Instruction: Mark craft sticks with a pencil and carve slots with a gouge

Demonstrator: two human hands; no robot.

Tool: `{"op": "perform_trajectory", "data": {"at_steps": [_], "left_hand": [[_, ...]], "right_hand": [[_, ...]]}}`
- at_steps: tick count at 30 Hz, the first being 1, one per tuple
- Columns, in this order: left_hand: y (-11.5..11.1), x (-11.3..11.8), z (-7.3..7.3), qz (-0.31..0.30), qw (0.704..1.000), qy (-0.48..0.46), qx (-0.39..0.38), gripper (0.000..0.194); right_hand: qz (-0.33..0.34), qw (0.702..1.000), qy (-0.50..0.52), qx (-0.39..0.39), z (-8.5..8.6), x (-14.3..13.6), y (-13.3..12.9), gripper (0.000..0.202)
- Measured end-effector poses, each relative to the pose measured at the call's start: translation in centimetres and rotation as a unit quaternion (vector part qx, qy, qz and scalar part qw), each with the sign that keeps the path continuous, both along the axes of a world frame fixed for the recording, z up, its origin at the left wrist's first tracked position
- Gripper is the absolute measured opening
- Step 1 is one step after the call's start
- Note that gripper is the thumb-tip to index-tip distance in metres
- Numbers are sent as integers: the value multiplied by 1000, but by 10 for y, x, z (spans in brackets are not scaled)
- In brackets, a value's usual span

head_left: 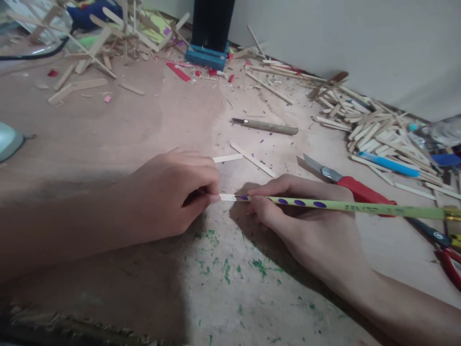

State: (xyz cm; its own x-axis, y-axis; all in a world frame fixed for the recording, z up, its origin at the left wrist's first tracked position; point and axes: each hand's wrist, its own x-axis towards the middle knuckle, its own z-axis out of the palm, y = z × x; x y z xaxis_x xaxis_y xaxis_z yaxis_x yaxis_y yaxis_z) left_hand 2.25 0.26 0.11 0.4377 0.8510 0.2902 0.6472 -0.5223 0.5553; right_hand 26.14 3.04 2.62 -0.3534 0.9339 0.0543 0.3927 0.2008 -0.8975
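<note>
Between the thumb and fingers of my left hand, a pale craft stick is pinched, its end sticking out to the right. My right hand grips a yellow-green pencil with purple dots. The pencil's tip meets or nearly meets the end of the craft stick; exact contact is too small to tell. Beyond my hands lie two loose craft sticks, one partly hidden behind my left fingers. Close behind my right hand is a red-handled cutter with a metal blade.
A wooden-handled carving tool lies farther back. At the right are heaped craft sticks, a blue pen and red-handled scissors. A stick structure stands back left, beside a dark post on a blue base.
</note>
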Motion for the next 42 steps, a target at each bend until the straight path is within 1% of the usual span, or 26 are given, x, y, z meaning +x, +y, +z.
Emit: {"op": "perform_trajectory", "data": {"at_steps": [5, 9, 13, 18, 24, 31, 35, 42], "left_hand": [[0, 0, 0, 1, 1000, 3, -4, 22], [0, 0, -1, 1, 1000, 0, 0, 22], [1, 1, 0, 2, 1000, 2, 1, 22], [1, 0, 1, 1, 1000, 11, -6, 21], [1, 0, 2, 5, 1000, 12, -4, 22], [0, 0, 1, 4, 1000, 11, -4, 22], [1, 1, 2, 5, 1000, 14, -3, 22], [1, 1, 3, 8, 1000, 17, -8, 22]], "right_hand": [[-3, 1000, -1, -17, 0, 1, -1, 11], [-19, 1000, -4, 9, -1, 1, -1, 12], [-12, 1000, -9, -11, 0, 0, -1, 10], [-21, 1000, -13, -5, 3, -1, 1, 10], [-31, 999, -17, -26, 4, -1, 1, 11], [-16, 1000, -15, 1, 3, 0, 2, 14], [-22, 999, -21, -11, 3, 0, 1, 14], [-26, 999, -30, -4, 4, 0, 2, 14]]}}
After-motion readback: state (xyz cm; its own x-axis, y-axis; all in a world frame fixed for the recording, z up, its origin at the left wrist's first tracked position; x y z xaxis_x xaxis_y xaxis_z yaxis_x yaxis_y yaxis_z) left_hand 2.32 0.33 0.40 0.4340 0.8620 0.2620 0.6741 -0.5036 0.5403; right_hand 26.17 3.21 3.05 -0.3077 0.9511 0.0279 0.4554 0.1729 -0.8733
